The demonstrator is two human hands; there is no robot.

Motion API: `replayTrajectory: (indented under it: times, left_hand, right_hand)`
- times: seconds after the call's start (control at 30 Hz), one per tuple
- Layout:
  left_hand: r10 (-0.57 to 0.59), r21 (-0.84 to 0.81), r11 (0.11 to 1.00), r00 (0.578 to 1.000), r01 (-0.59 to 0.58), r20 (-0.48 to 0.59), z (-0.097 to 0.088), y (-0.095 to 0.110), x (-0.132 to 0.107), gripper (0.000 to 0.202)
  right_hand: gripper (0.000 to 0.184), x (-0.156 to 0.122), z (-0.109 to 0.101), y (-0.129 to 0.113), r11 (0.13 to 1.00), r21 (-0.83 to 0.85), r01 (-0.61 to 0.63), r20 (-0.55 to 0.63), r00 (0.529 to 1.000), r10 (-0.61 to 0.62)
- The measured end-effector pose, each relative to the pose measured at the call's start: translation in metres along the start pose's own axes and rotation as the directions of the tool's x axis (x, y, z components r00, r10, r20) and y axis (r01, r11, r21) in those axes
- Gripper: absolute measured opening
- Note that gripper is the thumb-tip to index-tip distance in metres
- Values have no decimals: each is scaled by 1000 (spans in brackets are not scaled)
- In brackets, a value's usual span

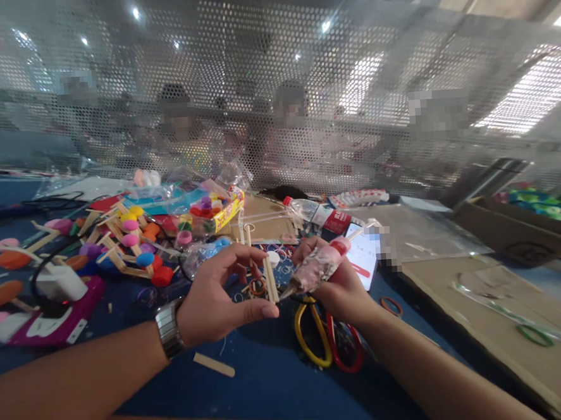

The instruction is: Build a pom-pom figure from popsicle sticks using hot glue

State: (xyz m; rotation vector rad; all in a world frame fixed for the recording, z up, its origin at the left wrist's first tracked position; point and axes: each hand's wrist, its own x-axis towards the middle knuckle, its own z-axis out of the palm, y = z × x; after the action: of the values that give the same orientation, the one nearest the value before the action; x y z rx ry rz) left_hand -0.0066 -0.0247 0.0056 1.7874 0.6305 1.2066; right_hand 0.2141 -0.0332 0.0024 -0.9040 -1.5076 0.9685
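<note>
Between thumb and fingertips, my left hand (214, 293) pinches some short wooden craft sticks (271, 280) on edge above the table. My right hand (339, 282) is wrapped around a pink hot glue gun (319, 264) with whitish, worn wrapping. Its metal nozzle points left and sits close to the lower end of the sticks; I cannot tell whether it touches them. Under my right hand lie scissors with one yellow handle (312, 338) and one red handle (344, 345). A loose flat wooden stick (214, 364) rests on the blue table near my left wrist.
Stick pieces with coloured caps (130, 238) pile up at left, near a purple power strip (63, 312) with a white plug. Behind my hands are a plastic bottle (319, 214) and a lit phone (363, 255). Cardboard (486, 311) covers the right side; a perforated metal screen (252, 59) stands behind.
</note>
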Motion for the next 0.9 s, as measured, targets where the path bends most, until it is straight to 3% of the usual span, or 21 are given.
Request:
replayTrajectory:
  times: [0.57, 0.9]
  left_hand:
    - [17, 10, 1000, 1000, -17, 11, 0, -1, -1, 61]
    - [38, 5, 999, 999, -38, 20, 0, -1, 0, 63]
  right_hand:
    - [33, 0, 0, -2, 999, -46, 19, -13, 1000, -20]
    - [34, 1, -2, 4, 998, 24, 51, 19, 999, -51]
